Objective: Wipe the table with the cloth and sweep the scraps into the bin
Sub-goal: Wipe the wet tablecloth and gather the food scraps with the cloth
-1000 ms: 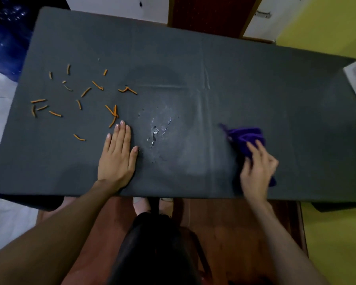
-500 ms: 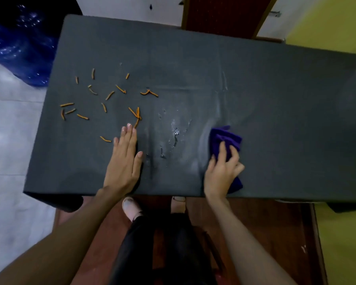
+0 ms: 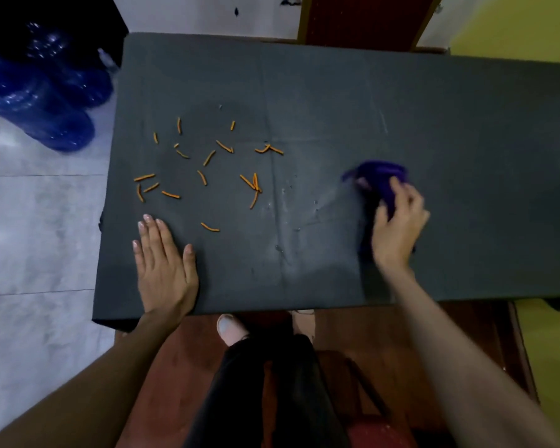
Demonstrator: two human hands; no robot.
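A purple cloth [image 3: 381, 179] lies bunched on the dark grey table [image 3: 337, 92], right of centre, blurred by motion. My right hand [image 3: 396, 227] presses on it and grips its near part. Several orange scraps [image 3: 207, 169] are scattered over the table's left half. My left hand [image 3: 164, 266] rests flat on the table near the front left corner, fingers apart, just below the scraps and touching none. A few water drops and a faint damp streak [image 3: 291, 215] show between my hands. No bin is in view.
Blue plastic bags [image 3: 39, 98] sit on the pale tiled floor left of the table. A red-brown floor strip and my dark-trousered legs [image 3: 259, 383] are below the front edge. A yellow surface [image 3: 556, 350] borders the right side.
My right hand has swept the cloth across the wet patch to the left and back out to the right. My left hand has slid left toward the front corner.
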